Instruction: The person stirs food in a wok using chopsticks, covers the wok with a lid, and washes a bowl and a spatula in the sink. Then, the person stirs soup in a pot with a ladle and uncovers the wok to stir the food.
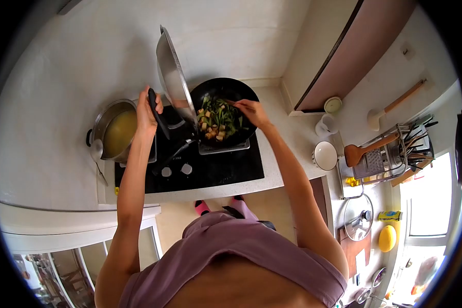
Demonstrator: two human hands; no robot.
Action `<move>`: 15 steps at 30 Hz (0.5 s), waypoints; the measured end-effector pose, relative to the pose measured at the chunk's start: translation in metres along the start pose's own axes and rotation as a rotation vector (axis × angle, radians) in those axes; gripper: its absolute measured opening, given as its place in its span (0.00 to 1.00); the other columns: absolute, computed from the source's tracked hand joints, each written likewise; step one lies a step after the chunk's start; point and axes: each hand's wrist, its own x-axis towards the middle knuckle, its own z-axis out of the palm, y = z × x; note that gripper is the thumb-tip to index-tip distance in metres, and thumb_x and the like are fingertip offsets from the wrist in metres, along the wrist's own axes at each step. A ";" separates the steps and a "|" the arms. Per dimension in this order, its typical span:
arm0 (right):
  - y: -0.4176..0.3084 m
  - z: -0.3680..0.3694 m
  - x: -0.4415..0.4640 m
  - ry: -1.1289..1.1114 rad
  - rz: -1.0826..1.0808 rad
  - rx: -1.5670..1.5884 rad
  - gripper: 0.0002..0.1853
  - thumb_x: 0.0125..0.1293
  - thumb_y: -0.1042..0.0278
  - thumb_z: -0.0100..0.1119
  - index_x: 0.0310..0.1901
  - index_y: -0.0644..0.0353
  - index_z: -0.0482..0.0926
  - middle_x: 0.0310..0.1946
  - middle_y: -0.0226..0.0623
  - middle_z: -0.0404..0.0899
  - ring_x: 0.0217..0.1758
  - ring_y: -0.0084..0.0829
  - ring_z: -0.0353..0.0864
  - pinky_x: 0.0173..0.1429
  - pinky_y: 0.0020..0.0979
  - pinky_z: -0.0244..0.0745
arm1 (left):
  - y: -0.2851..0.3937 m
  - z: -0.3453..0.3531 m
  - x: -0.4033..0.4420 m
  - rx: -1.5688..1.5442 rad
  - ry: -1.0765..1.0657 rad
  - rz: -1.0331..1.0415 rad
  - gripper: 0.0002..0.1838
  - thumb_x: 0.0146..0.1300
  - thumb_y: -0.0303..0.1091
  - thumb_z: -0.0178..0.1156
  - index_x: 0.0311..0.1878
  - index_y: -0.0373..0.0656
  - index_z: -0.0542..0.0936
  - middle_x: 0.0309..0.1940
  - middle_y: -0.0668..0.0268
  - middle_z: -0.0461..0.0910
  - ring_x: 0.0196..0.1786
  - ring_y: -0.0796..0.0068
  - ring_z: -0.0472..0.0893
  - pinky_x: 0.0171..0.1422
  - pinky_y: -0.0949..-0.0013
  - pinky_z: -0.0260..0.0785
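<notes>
My left hand (147,114) is closed round the black handle of a metal pan lid (173,69), which is held on edge at the left side of a black wok (200,92). Green leafy vegetables (218,114) and browned cubes of food (219,136) lie in the wok. Over its right side, my right hand (252,112) grips a thin brown wooden utensil (230,102) that reaches into the food; its exact kind is too small to tell. The wok's own handle (181,149) points toward my front left.
A pot of yellowish liquid (120,134) stands left on the black cooktop (215,169), with a ladle (97,151) beside it. At the right are a white bowl (324,155), a white cup (325,125), a utensil rack (390,159) and a glass lid (358,216).
</notes>
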 end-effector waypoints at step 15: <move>-0.055 0.074 0.002 0.181 -0.063 0.054 0.09 0.67 0.71 0.53 0.37 0.70 0.78 0.31 0.39 0.82 0.37 0.25 0.82 0.40 0.26 0.76 | 0.002 0.003 -0.002 -0.007 0.001 0.016 0.18 0.65 0.50 0.52 0.25 0.48 0.65 0.20 0.69 0.66 0.19 0.80 0.64 0.24 0.76 0.56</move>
